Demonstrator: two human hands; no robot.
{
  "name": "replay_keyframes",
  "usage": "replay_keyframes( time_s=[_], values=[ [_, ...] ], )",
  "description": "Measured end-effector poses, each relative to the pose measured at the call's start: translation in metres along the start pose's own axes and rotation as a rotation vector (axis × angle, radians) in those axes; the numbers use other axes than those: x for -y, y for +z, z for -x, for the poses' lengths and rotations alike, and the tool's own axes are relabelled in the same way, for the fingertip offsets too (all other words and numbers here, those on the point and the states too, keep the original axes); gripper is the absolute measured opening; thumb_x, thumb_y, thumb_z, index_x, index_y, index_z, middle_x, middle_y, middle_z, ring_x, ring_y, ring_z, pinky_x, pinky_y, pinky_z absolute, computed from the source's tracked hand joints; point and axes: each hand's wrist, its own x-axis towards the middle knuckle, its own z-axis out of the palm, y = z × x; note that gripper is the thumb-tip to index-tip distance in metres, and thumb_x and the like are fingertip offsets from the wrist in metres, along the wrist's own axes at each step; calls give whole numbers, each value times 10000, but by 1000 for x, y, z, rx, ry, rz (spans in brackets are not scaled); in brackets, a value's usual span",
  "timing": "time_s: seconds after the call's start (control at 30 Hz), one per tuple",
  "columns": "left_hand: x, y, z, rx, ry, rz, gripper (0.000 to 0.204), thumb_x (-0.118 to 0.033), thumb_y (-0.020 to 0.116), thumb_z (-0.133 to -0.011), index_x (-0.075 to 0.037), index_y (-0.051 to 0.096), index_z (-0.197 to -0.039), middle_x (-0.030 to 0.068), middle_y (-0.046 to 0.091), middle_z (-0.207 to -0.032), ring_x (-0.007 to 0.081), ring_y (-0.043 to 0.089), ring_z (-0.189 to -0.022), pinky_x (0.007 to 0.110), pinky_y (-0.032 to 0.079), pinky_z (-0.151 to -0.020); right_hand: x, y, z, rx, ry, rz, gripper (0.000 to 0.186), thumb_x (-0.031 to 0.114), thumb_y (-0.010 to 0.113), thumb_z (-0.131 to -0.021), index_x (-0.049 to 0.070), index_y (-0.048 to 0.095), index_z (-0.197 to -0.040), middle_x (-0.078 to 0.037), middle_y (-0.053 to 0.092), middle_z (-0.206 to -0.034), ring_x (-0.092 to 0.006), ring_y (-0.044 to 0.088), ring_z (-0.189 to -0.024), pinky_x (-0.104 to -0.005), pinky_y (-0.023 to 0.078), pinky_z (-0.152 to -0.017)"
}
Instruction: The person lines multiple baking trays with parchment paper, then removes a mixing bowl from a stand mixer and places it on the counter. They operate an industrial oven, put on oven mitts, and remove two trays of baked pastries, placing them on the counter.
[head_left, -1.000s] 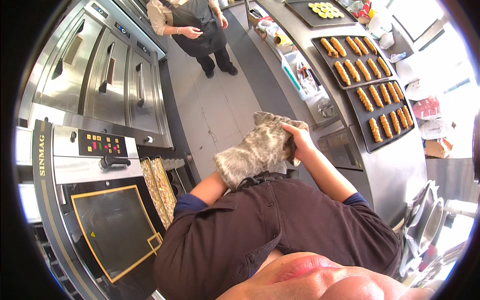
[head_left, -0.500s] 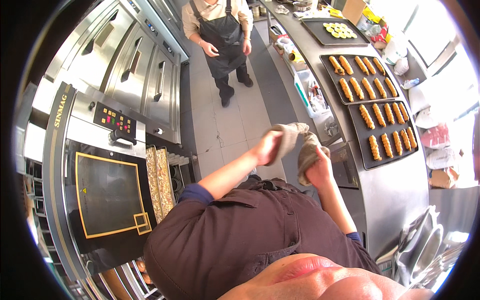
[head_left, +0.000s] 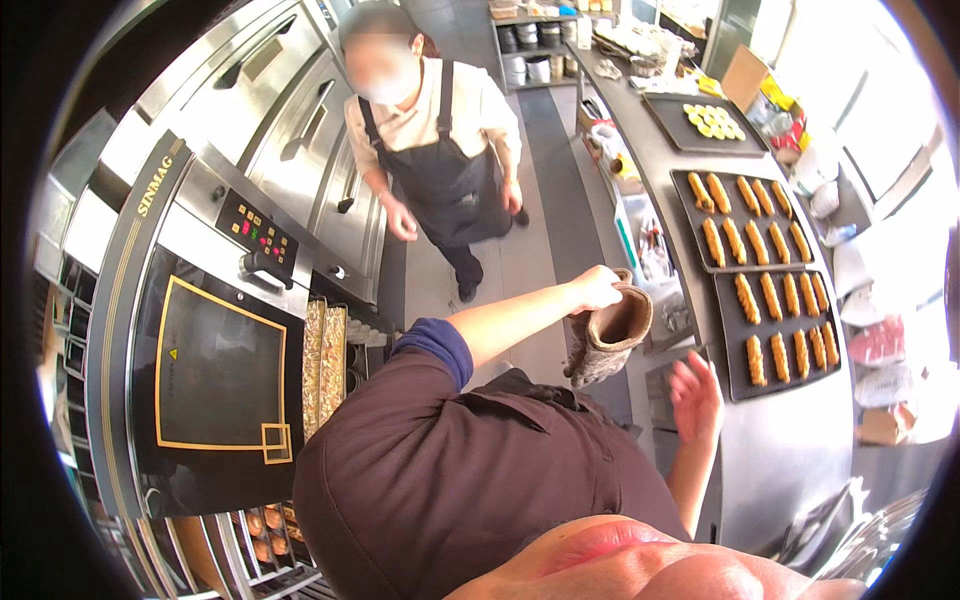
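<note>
My left hand (head_left: 597,288) is closed on a pair of worn, grey-brown oven mitts (head_left: 607,362), gripping them near the cuffs. The cuff of the front mitt faces up, so its hollow inside shows; the other one is mostly hidden behind it. My right hand (head_left: 697,400) is bare and holds nothing. Its fingers are apart, raised beside the edge of the metal worktable (head_left: 775,455), to the right of the mitts.
Two dark trays of golden twisted pastries (head_left: 768,330) lie on the worktable, with a tray of pale round pieces (head_left: 712,122) farther back. A co-worker in a dark apron (head_left: 440,185) stands ahead in the aisle. Left is a black-fronted oven (head_left: 220,370), beside filled pans (head_left: 324,365).
Both mitts are now in my left hand; my right hand has come out bare and moved right. The co-worker has come closer, and the view has tilted up.
</note>
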Motion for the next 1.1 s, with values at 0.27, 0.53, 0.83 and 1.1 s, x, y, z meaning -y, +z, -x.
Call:
replay_keyframes(
  time_s=[0.27, 0.53, 0.83, 1.1],
  values=[
    [-59, -85, -91, -150, 77, -120, 212, -82, 715, -808, 9, 778, -989, 111, 744, -878, 183, 665, -824, 377, 536, -733, -30, -124, 21, -55, -12, -313, 570, 551, 484, -1072, 58, 746, -957, 28, 331, -501, -107, 253, -398, -285, 191, -391],
    [-131, -371, -198, -404, 136, -312, 177, -196, 836, -662, -71, 819, -785, 68, 733, -709, 165, 652, -647, 396, 540, -577, -63, -102, -63, -255, 132, -88, 347, 416, 593, -1025, 107, 745, -1068, 30, 622, -706, -140, 534, -574, -303, 406, -522],
    [-203, -876, 110, -1138, 434, -161, 463, -338, 688, -947, -77, 671, -1328, 102, 707, -1262, 234, 641, -1181, 419, 515, -1007, -134, -176, -153, -530, 199, 217, 288, 281, 587, -1033, 42, 734, -1101, -33, 761, -939, -190, 678, -730, -329, 549, -666],
    [-169, -1015, 288, -1929, 391, 412, 479, -296, 634, -988, -31, 618, -1387, 153, 689, -1339, 289, 636, -1251, 479, 469, -1083, -155, -188, -194, -695, 518, 461, 162, 178, 547, -961, 66, 664, -970, -64, 605, -678, -214, 595, -555, -351, 458, -480]
  ],
)
